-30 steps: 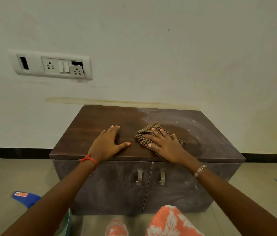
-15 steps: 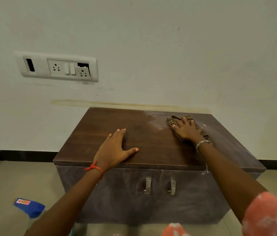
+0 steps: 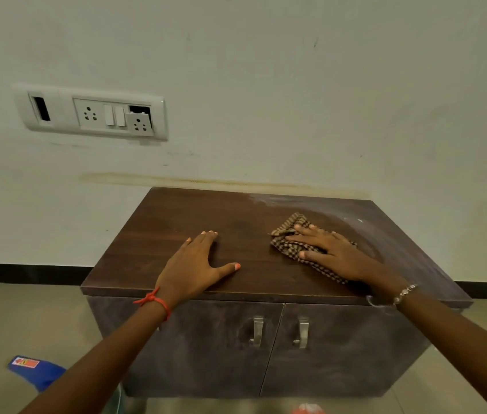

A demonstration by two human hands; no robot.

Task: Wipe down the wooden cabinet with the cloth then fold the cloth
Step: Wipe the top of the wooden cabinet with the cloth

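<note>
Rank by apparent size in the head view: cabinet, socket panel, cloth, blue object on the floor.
1. cabinet
2. socket panel
3. cloth and blue object: look alike; the right hand covers part of the cloth, so unranked.

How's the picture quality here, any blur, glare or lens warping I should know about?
Head view: dim, warm, even light, no harsh glare; a pale dusty sheen shows on the right of the cabinet top. Wide-angle warping bows the switch panel and the floor line. The cloth under the right hand is sharp; the left hand too.
</note>
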